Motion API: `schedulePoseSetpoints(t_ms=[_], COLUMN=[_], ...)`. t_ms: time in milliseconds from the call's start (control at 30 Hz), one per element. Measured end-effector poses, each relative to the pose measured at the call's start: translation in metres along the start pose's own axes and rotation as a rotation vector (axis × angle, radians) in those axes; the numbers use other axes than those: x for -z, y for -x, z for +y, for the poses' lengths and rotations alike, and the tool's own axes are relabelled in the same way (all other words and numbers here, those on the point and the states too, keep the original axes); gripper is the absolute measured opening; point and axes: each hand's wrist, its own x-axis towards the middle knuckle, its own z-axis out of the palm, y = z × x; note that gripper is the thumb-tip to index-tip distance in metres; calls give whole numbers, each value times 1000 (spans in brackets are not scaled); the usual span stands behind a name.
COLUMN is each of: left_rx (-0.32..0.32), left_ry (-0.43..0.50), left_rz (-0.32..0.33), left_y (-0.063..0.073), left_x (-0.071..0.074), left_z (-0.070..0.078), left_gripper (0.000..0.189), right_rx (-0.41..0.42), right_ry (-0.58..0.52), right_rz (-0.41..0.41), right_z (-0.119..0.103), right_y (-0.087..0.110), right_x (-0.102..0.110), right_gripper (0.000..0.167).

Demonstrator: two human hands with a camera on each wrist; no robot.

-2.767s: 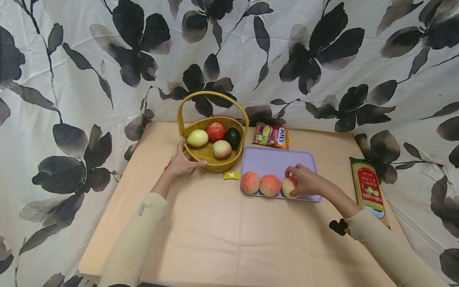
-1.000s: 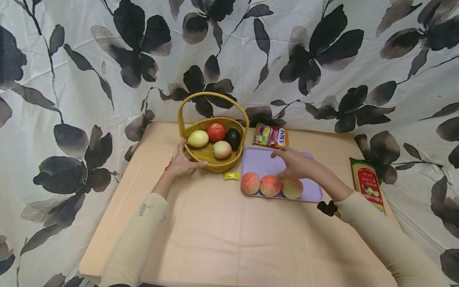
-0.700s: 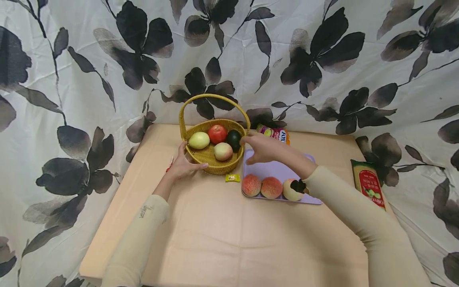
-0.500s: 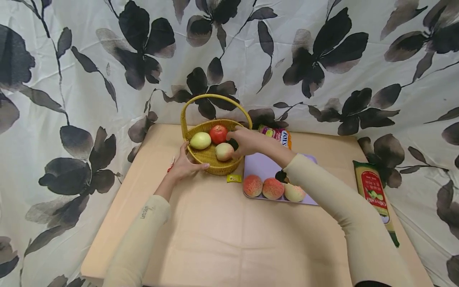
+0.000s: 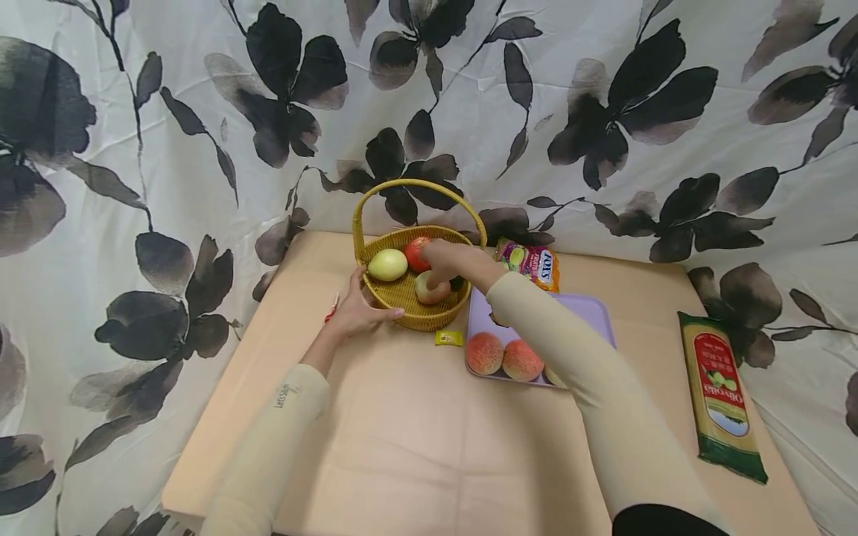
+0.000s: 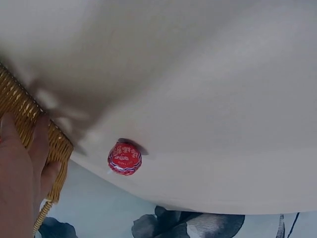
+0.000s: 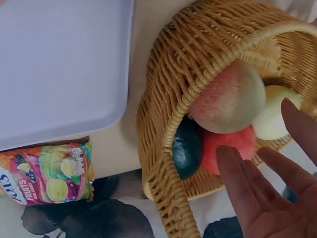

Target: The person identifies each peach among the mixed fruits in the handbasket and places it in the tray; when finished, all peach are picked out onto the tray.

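My left hand (image 5: 362,309) rests against the left side of the yellow wicker basket (image 5: 424,321), fingers along its outer wall and thumb at the front. Over the basket's right half reaches my right hand (image 5: 456,262), its fingers spread and holding nothing in the right wrist view. Beneath those fingers lie a pale pink-blushed peach (image 7: 235,99), a red round fruit (image 7: 223,144) and a dark green fruit (image 7: 187,148). A pale yellow-green fruit (image 5: 387,265) sits at the basket's left. The dark green one is mostly hidden by my hand in the head view.
A lilac tray (image 5: 596,313) right of the basket bears two pink peaches (image 5: 484,353) and a paler one, partly behind my sleeve. Around are a candy bag (image 5: 532,264), a small yellow packet (image 5: 448,338), a red-wrapped lollipop (image 6: 125,158) and a green-gold pouch (image 5: 724,394).
My right hand has left the pale peach on the tray and moved left across the tray to over the basket. My left hand stays at the basket's side. The head view has shifted slightly.
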Motion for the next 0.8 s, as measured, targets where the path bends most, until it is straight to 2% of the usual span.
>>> schedulePoseSetpoints(t_ms=[133, 267, 467, 567, 633, 800], left_rx=[3, 16, 38, 33, 25, 34], left_ry=[21, 37, 49, 47, 41, 53], left_rz=[-12, -23, -40, -36, -34, -40], left_y=[-2, -3, 6, 11, 11, 11], left_x=[-5, -5, -2, -1, 0, 2], left_z=[0, 2, 21, 28, 28, 26], left_gripper=[142, 140, 136, 136, 136, 136], right_rx=[-66, -75, 37, 95, 108, 93], right_ry=[10, 16, 4, -21, -47, -74], right_rz=[-31, -50, -33, -5, -3, 43], right_z=[4, 6, 6, 5, 4, 0], right_y=[-5, -10, -19, -22, -24, -24], right_x=[-4, -7, -12, -14, -15, -18], right_gripper=[22, 16, 14, 29, 30, 19])
